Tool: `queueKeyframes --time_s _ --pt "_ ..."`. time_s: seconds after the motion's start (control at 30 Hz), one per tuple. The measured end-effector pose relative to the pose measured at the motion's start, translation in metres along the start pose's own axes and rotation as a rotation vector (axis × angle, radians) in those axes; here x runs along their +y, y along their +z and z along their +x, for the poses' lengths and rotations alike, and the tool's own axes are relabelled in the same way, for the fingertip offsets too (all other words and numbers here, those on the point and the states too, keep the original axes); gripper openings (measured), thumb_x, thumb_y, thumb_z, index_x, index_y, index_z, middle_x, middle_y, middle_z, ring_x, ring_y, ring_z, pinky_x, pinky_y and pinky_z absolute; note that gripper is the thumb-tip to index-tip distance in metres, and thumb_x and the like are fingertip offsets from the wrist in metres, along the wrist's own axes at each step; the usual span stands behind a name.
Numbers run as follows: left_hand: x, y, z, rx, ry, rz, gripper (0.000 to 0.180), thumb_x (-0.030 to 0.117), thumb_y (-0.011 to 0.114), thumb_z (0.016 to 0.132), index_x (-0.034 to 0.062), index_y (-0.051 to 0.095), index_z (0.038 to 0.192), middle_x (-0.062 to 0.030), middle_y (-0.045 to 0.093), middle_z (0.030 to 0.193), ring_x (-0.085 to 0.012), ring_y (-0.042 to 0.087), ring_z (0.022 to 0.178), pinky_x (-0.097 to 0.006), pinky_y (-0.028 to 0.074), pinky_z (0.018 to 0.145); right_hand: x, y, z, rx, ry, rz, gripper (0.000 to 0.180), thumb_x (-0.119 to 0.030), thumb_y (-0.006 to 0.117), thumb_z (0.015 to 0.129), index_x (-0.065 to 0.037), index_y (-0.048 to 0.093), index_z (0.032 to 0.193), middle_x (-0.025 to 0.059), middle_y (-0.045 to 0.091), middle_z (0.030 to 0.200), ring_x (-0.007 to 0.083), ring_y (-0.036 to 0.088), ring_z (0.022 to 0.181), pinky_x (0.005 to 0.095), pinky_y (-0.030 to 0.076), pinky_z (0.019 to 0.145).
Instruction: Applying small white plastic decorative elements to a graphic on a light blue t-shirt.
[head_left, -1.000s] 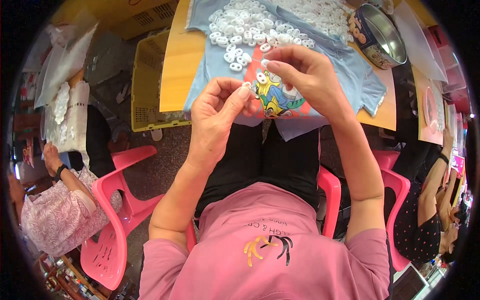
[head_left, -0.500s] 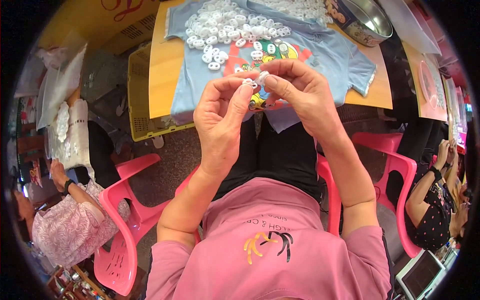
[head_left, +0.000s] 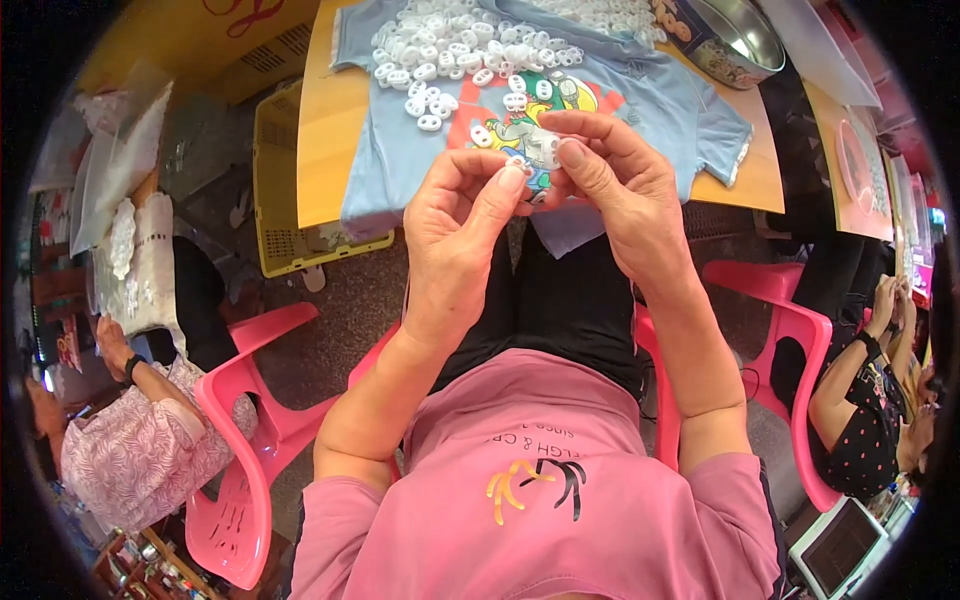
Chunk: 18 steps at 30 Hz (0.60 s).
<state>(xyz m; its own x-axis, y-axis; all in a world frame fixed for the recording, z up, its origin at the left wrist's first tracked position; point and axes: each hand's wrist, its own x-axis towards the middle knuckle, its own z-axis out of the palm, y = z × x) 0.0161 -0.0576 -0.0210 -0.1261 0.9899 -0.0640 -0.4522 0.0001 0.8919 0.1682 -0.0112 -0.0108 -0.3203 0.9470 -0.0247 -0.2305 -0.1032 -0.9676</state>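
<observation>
Both hands are raised over the near edge of a light blue T-shirt (head_left: 640, 130) spread on the table. My left hand (head_left: 455, 225) is closed, its thumb and forefinger pinching a small white plastic piece (head_left: 516, 163). Facing it, my right hand (head_left: 630, 190) pinches another white plastic piece (head_left: 553, 150) with two holes. A narrow gap shows between the two pieces. Beyond my fingers lies a heap of white oval two-holed pieces (head_left: 460, 45), with several loose ones scattered on the shirt's colourful print.
A round metal tin (head_left: 735, 50) stands at the table's far right. Below the table's left edge is a yellow crate (head_left: 270, 200). Pink chairs (head_left: 240, 440) flank me, and people sit on both sides, with a person's hand (head_left: 115, 345) at the left.
My two hands have shifted slightly to the right. The pieces in them, close together before, are a little farther apart, and the right one is turned differently.
</observation>
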Motion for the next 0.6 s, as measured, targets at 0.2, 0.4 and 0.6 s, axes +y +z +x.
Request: queueKeyframes --time_s 0.2,0.4,0.6 --pt "-0.0001 -0.0018 0.0012 -0.024 -0.010 0.000 0.012 0.010 0.063 0.092 0.0012 0.058 0.099 -0.0034 0.062 0.091 -0.0080 0.058 0.080 -0.024 0.049 0.073 0.0016 -0.0027 0.0020 -0.037 -0.054 -0.046 0.024 -0.013 0.063 0.093 0.001 0.062 0.112 0.0036 0.063 0.089 0.0099 0.060 0.073 0.0243 0.051 0.070" --pt "0.0013 -0.0026 0.0020 -0.011 -0.028 0.051 0.012 0.010 0.063 0.092 0.0009 0.058 0.097 -0.0033 0.061 0.089 -0.0076 0.058 0.078 -0.024 0.050 0.071 0.0012 -0.0016 0.0031 -0.030 -0.121 -0.195 0.020 -0.011 0.064 0.093 0.001 0.064 0.109 0.0041 0.065 0.095 0.0084 0.060 0.076 0.0223 0.051 0.069" --pt "0.0009 -0.0031 0.0034 -0.012 -0.034 0.114 0.011 0.009 0.062 0.092 0.0007 0.057 0.097 -0.0029 0.061 0.087 -0.0078 0.058 0.078 -0.024 0.050 0.070 -0.0001 0.0024 0.0009 -0.022 -0.189 -0.339 0.017 -0.007 0.063 0.093 0.000 0.065 0.108 0.0023 0.065 0.099 0.0064 0.059 0.079 0.0212 0.051 0.070"
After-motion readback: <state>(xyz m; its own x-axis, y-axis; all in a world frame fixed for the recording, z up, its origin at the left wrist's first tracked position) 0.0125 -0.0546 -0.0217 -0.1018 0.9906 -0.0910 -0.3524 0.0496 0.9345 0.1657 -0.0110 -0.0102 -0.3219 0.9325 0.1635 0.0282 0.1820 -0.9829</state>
